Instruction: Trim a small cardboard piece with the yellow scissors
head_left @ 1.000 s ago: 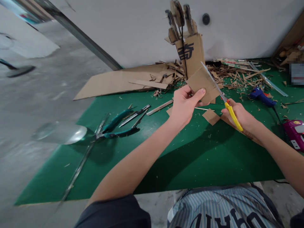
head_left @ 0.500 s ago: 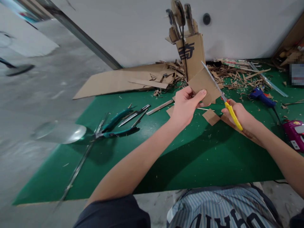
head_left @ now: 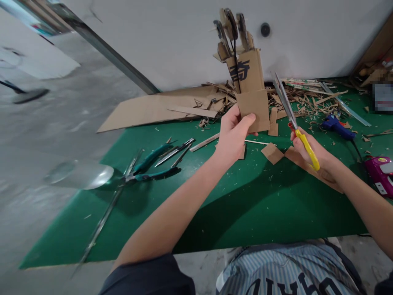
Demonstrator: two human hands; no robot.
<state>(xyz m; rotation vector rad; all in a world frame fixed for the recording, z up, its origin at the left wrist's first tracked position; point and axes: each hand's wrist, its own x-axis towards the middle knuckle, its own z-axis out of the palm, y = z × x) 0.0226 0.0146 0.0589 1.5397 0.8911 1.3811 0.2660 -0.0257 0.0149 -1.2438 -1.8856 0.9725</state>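
Observation:
My left hand pinches a roughly square piece of cardboard, thumb on the near face, held up above the green table. In my right hand is a pair of scissors with yellow handles, its blades pointing up and away, slightly parted. The blades are apart from the cardboard, to its right. A narrow cardboard strip shows between the square and the scissors. Below my hands lie a small cardboard square and a longer cardboard piece, partly hidden under my right hand.
A cardboard model with several jointed parts stands at the back, among cardboard scraps. On the left lie pliers, a utility knife and a clear bottle. A blue glue gun and purple power strip are at right.
The scissors have moved right, away from the cardboard square, and their blades have parted slightly. My left hand has turned the square more upright and shifted it a little left. A narrow strip now shows beside it.

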